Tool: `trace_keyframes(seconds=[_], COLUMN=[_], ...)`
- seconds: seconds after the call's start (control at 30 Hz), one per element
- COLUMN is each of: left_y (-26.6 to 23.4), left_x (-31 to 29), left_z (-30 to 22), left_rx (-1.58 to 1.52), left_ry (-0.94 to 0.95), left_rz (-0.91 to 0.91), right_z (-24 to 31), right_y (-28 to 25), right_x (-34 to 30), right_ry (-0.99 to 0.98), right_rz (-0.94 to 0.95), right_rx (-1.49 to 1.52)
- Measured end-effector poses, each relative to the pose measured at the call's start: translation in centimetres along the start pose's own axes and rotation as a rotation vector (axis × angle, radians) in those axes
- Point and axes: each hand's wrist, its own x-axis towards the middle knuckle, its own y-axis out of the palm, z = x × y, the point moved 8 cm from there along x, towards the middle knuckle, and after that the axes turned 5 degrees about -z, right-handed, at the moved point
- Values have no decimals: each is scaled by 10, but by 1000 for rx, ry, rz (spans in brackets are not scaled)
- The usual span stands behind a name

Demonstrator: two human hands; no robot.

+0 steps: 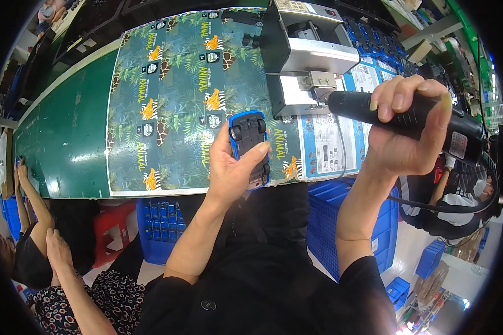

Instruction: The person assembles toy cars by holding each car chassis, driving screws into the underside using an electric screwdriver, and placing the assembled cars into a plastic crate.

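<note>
One driver [416, 114] is being clasped, near right, by the right hand [398, 149] and is being pointed at one feeder [324, 53]. Left of it, over the near table [84, 123] edge, one blue car [248, 137] is being held wheels-up by the left hand [229, 172]; probably light, stiff and smooth, it is being best secured by its sides. Far right, blue parts [369, 42] are being left uncounted, too crowded.

L grip [229, 172]: blue car [248, 133] — R grip [395, 146]: screwdriver [353, 106], prob.
</note>
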Motion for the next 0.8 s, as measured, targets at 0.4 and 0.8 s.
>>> trace_keyframes(seconds=[0.4, 0.8], left_y=[4, -5], left_x=[1, 1], left_z=[-3, -17], left_rx=[-31, 139], left_ry=[-30, 154], left_rz=[-2, -45], right_z=[-13, -13], right_y=[71, 54], right_x=[-38, -44], right_ry=[-14, 31], right_rz=[201, 85], right_rx=[258, 159])
